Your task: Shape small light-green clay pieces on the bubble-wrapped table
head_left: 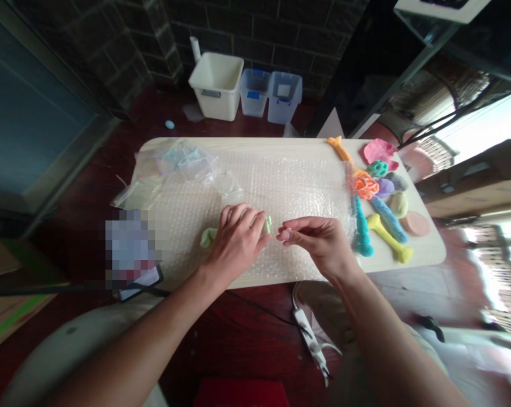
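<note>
My left hand (241, 232) lies palm down with its fingers curved over a pale green, soft-looking clay piece (208, 237). One end of that piece shows left of the hand and a small bumpy end shows past the fingertips; its middle is hidden. Just to the right, my right hand (317, 240) is closed in a pinch, thumb against fingertips, a short gap from the bumpy end. Whatever the pinch may hold is too small to make out. Beneath both hands a sheet of bubble wrap (298, 186) covers the middle of the table.
Coloured clay shapes crowd the table's right side, among them a yellow bone shape (389, 240), a teal beaded strip (360, 226) and an orange tangle (364, 185). Clear plastic bags (187, 161) lie at back left. A tablet-like device (141, 282) rests at the front left edge.
</note>
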Action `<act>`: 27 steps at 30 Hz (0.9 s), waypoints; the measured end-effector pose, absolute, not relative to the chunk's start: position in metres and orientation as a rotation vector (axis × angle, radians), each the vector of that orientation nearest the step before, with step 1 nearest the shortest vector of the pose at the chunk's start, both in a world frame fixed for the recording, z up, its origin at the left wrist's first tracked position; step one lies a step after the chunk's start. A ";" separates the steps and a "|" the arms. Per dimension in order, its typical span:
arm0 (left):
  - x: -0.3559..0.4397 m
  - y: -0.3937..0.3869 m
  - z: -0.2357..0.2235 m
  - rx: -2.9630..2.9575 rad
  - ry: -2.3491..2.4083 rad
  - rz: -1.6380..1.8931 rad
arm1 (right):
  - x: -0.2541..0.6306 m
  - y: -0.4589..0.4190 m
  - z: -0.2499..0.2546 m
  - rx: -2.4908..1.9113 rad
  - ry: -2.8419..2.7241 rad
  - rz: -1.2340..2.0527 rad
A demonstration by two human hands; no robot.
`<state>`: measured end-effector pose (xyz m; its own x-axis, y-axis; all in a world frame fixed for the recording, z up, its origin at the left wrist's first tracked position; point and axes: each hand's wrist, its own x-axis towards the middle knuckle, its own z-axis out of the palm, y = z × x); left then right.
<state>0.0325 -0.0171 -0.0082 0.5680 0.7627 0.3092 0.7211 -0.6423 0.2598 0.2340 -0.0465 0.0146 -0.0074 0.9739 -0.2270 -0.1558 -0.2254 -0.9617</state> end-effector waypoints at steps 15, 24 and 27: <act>0.038 -0.013 -0.017 2.643 1.209 0.634 | 0.223 -0.056 0.035 -1.087 -1.021 1.746; 0.037 -0.014 -0.014 2.621 1.223 0.656 | 0.237 -0.045 0.027 -1.182 -0.850 1.391; 0.036 -0.014 -0.012 2.599 1.277 0.655 | 0.238 -0.043 0.027 -1.206 -0.822 1.359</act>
